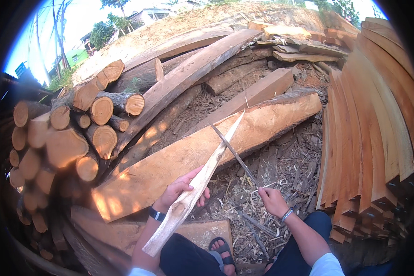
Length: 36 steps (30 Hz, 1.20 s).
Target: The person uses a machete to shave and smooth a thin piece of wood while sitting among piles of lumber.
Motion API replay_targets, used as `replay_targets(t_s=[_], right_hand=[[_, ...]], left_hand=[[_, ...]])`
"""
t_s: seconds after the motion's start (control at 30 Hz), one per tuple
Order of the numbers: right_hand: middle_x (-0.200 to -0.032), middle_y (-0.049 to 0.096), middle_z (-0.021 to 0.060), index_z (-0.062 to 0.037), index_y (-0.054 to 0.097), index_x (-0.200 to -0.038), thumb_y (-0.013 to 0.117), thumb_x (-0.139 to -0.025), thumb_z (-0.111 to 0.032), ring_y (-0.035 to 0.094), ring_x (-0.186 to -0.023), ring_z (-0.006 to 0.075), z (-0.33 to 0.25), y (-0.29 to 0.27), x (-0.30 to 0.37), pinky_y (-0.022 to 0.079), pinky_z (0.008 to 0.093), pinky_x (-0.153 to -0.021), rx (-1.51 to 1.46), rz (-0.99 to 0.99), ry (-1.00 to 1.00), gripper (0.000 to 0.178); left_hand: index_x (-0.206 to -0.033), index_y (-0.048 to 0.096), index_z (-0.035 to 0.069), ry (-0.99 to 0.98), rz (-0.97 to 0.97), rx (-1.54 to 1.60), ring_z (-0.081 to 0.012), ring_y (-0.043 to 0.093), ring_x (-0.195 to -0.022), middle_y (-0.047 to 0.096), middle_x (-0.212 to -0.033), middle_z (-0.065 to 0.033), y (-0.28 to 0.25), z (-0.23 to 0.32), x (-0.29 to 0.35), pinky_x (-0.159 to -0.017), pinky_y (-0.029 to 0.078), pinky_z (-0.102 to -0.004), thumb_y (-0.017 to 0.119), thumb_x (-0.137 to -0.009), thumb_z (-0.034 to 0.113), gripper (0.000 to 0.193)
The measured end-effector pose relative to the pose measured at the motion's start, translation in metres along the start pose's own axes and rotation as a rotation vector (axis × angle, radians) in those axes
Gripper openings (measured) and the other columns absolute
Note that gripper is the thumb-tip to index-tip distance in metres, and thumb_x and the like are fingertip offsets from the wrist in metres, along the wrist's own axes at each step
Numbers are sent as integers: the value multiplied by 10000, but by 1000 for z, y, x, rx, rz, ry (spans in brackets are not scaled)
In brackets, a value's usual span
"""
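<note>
Head view: at 3 o'clock you have a tall, fanned stack of reddish-brown sawn planks [368, 124], and at 9 o'clock a pile of round-cut logs with pale orange ends [50, 142]. A long, thick, grey-brown timber beam [184, 87] runs from beside those logs up toward 12 o'clock. Nearer you, a broad, flat-faced orange-brown wooden slab [170, 170] with a bark edge stretches from 8 to 2 o'clock, and a squared brown beam [257, 94] lies behind it at 1 o'clock. At 5 o'clock the ground [280, 232] is littered with pale shavings and chips.

The long, tapered, pale wooden stick [184, 202] slants across in front of the slab, broad end at 7 o'clock, point aimed toward 1. The slim, dark, straight metal blade [238, 158] crosses it near its pointed end, tip aimed toward 11; you cannot tell here whether the edge is biting.

Your left hand [181, 187], at 7 o'clock, is part-curled around the stick's middle, thumb on one side and fingers on the other. Your right hand [272, 202], between 4 and 5 o'clock, is closed at the blade's near end; the grip inside is hidden. A black strapped sandal [221, 248] sits at 6 o'clock.
</note>
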State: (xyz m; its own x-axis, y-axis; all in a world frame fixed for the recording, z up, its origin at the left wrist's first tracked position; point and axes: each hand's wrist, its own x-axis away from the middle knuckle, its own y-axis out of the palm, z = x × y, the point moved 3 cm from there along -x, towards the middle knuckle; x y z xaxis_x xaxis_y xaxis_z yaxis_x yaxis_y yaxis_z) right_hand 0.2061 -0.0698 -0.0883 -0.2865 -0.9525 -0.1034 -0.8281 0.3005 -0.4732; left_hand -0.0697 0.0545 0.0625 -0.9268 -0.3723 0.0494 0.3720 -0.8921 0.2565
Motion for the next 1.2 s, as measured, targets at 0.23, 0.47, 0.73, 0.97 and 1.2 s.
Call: replay_targets(t_s=[0.23,0.47,0.73,0.97,1.2], right_hand=[[-622,600,187,56,604,-733,433,-1028,-515,615,-610,323,17,25,-10,464,435,-626,-142,-7,75,665],[-525,480,20,-47,513,-675,385,-1045,-571,474,-411,129,33,74,-22,380,304,-401,-233,-168,220,654],[-558,550,56,2,582,-692,404,-1034,-570,537,-500,175,15,97,-34,442,373,-531,-304,-232,403,690],[-549,535,76,23,570,-737,431,-1052,-455,552,-517,212,1,68,-70,433,398,-544,-252,-86,335,588],[-573,571,156,46,606,-798,485,-1026,-444,605,-540,291,-32,20,-72,447,419,-556,-181,32,357,554]], left_hand=[[-1570,246,-2,151,158,424,-276,595,-768,606,-935,-213,-21,1,28,-673,513,-366,489,-881,426,847],[-1510,363,-1,452,280,666,-246,549,-788,587,-902,-164,-58,-69,28,-732,465,-345,481,-936,510,778],[-1372,487,-18,633,619,391,-238,641,-929,656,-989,-162,-94,-91,1,-813,542,-318,599,-848,38,538],[-918,636,2,474,1108,-159,-131,563,-449,610,-673,-75,-150,-44,-95,-471,476,-254,585,-995,360,370],[-989,623,2,345,917,-293,-136,556,-491,602,-719,-84,-161,-38,-166,-459,446,-255,484,-920,238,283]])
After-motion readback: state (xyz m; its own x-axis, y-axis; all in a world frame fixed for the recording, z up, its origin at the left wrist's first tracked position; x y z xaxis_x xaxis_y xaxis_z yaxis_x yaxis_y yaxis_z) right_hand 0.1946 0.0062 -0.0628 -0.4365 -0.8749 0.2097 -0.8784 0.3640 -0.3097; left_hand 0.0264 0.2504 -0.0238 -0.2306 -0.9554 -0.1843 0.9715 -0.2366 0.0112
